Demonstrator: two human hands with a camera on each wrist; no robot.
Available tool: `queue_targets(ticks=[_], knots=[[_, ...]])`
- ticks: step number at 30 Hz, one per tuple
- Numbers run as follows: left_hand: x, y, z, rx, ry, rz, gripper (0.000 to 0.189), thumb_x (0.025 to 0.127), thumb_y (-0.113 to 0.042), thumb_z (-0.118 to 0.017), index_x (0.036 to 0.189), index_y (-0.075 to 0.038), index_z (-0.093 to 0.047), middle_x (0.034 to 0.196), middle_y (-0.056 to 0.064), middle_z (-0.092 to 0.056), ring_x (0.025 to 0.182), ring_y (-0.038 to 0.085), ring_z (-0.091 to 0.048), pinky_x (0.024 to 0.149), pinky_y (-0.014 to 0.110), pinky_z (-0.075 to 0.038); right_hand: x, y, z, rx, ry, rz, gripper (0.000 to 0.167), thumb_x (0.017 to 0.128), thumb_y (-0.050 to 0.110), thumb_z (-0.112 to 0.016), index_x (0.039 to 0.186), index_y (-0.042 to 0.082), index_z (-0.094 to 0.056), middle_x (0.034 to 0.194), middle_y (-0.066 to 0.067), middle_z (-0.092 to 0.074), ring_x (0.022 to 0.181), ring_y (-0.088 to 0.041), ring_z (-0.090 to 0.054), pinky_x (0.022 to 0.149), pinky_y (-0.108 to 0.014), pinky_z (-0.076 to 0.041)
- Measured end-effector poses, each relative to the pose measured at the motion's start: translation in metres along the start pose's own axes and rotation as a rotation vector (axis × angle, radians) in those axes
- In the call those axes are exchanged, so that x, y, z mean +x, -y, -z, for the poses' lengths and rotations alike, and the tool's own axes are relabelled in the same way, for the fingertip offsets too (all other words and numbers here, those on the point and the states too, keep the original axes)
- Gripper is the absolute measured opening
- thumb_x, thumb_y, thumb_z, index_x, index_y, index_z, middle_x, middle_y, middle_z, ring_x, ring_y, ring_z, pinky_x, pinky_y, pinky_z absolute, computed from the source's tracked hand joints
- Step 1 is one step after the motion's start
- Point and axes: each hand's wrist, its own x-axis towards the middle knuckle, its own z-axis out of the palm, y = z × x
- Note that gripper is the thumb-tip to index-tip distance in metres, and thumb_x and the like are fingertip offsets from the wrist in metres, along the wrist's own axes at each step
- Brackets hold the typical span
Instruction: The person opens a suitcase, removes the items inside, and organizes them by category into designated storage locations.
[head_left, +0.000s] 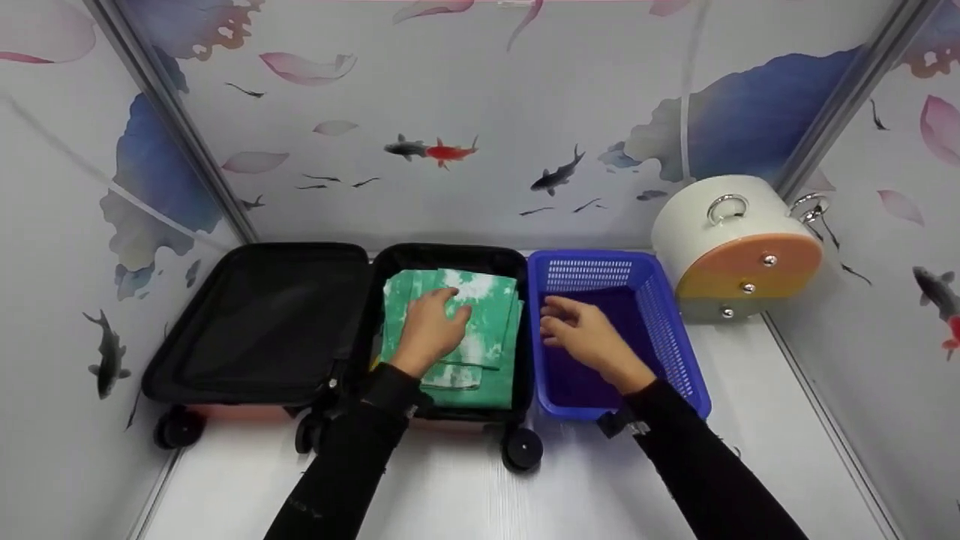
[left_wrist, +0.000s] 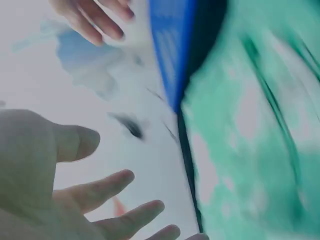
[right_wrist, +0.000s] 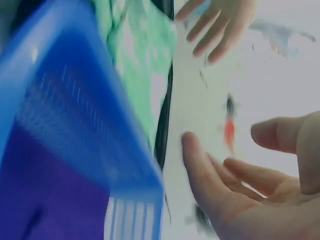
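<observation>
We have room over the white floor (head_left: 585, 491) toward six o'clock, while the case's (head_left: 487, 259) rim runs close along the basket (head_left: 592, 256) at its three o'clock. Inside the case, the green-and-white mottled cloth (head_left: 480, 349) lies folded flat; above it our left hand (head_left: 433, 326), like our right hand (head_left: 589, 334) over the basket, is loosely spread, gripping nothing. We see perforated blue basket walls and rounded black case corners.

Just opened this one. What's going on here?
A person has both hands raised over open containers, holding nothing. The left hand is above folded green-and-white cloth lying in one half of an open suitcase; the suitcase's other half lies beside it. The right hand is over the blue basket. A round cabinet with coloured drawers stands beyond the basket.
</observation>
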Motion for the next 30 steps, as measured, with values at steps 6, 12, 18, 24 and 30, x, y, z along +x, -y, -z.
queue_targets(ticks=[6,12,18,24,30], knots=[[0.002,0.047,0.018,0.135,0.08,0.176,0.069,0.115,-0.038,-0.055,0.169,0.002,-0.038,0.17,0.028,-0.046,0.158,0.052,-0.042,0.13,0.063,-0.035,0.014,0.004,-0.046,-0.12,0.125,-0.149,0.087,0.112,0.036,-0.062,0.177,0.006,-0.014,0.181,-0.024,-0.028,0.156,-0.043,-0.051,0.126,-0.057,-0.046],[-0.005,0.068,0.035,0.179,0.18,0.276,0.08,0.116,-0.042,-0.053,0.174,0.003,-0.022,0.174,0.033,-0.036,0.159,0.052,-0.042,0.127,0.066,-0.038,0.023,0.007,-0.078,-0.321,0.13,-0.166,0.094,0.112,0.04,-0.06,0.176,-0.002,-0.004,0.183,-0.028,-0.017,0.171,-0.043,-0.022,0.136,-0.059,-0.028],[-0.007,0.078,0.04,0.163,0.214,0.315,0.087,0.116,-0.045,-0.051,0.175,0.002,-0.008,0.172,0.033,-0.04,0.136,0.047,-0.064,0.102,0.055,-0.046,0.03,0.007,-0.092,-0.318,0.116,-0.224,0.091,0.112,0.039,-0.06,0.177,0.002,-0.007,0.183,-0.028,-0.015,0.172,-0.043,-0.018,0.136,-0.061,-0.027],[-0.005,0.079,0.035,0.13,0.199,0.302,0.092,0.116,-0.045,-0.052,0.176,0.0,0.0,0.164,0.033,-0.05,0.1,0.035,-0.069,0.087,0.048,-0.043,0.035,0.003,-0.09,-0.24,0.041,-0.265,0.091,0.11,0.035,-0.062,0.178,0.005,-0.008,0.185,-0.024,-0.014,0.172,-0.041,-0.019,0.135,-0.058,-0.031],[0.002,0.077,0.031,0.155,0.143,0.36,0.09,0.115,-0.041,-0.055,0.174,0.007,-0.007,0.101,0.022,-0.069,0.067,0.021,-0.048,0.071,0.041,-0.04,0.035,0.005,-0.086,-0.129,0.036,-0.294,0.089,0.108,0.032,-0.064,0.177,0.006,-0.014,0.182,-0.023,-0.026,0.167,-0.04,-0.031,0.132,-0.057,-0.036]])
